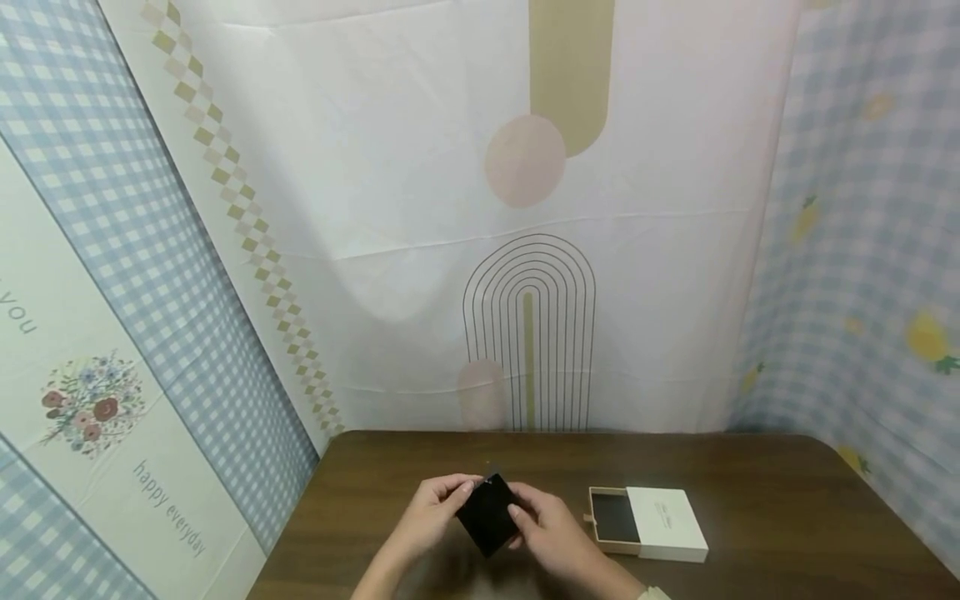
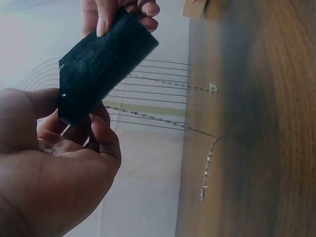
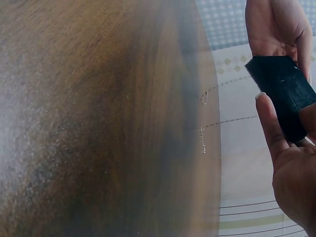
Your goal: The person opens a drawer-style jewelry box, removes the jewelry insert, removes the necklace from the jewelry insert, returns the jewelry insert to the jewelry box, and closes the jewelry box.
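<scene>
Here, a dark-lined drawer [image 1: 615, 518] juts from the white box [image 1: 667, 523].

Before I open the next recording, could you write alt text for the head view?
A person's left-hand fingers and right-hand fingers hold a small, flat black piece above a brown wooden table. On the table to the right lies a white box, its drawer partly pulled out. Patterned cloth hangs behind.

Black pad [image 1: 486, 517], silvery chain [image 2: 207, 165], white box [image 1: 665, 523], brown wood-grained table [image 1: 397, 460]
</scene>
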